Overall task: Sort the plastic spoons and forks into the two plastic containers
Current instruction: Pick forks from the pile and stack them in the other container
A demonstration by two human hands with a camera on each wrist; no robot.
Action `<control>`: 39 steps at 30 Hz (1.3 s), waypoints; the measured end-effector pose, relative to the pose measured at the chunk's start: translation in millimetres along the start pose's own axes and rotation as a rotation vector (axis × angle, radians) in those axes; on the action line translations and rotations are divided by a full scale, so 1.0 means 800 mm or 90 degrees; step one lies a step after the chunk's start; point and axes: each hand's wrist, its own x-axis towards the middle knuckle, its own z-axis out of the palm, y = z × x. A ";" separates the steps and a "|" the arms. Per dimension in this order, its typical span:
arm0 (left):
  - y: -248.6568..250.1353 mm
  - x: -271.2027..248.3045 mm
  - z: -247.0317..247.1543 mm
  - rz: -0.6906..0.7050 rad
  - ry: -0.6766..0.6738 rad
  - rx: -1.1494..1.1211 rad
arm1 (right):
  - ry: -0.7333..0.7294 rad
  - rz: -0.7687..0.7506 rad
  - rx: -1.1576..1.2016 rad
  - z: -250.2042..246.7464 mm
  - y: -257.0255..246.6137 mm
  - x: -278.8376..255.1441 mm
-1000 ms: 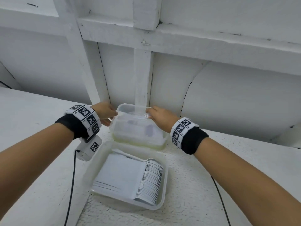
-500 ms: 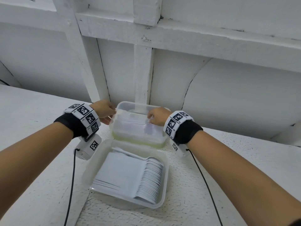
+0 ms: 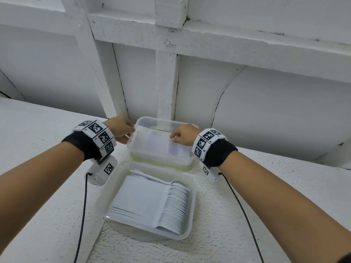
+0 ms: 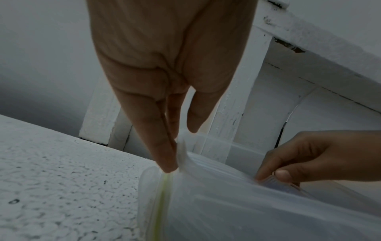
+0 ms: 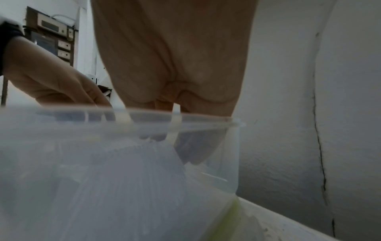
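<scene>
Clear far container (image 3: 161,158) against wall, forks (image 3: 152,145) bagged inside | left hand (image 3: 121,128) pinches bag (image 4: 206,187) corner at left rim, I guess to steady it | right hand (image 3: 183,134) inside, pinching bag | spoons (image 3: 176,204) stacked in near container (image 3: 191,202).

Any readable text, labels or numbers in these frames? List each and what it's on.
None readable.
Left hand wristband: square black-and-white code markers, with tiny characters beside them too small to read.
Right hand wristband: the same.
Far container and near container: no print visible.
</scene>
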 end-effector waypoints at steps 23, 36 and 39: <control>0.119 -0.219 0.109 0.467 0.028 0.112 | 0.167 0.020 -0.022 -0.026 0.046 -0.292; 0.110 -0.285 0.374 0.530 -0.305 0.360 | 0.136 0.351 0.141 0.137 0.147 -0.498; 0.106 -0.286 0.401 0.499 -0.316 0.419 | 0.146 0.390 0.151 0.160 0.149 -0.507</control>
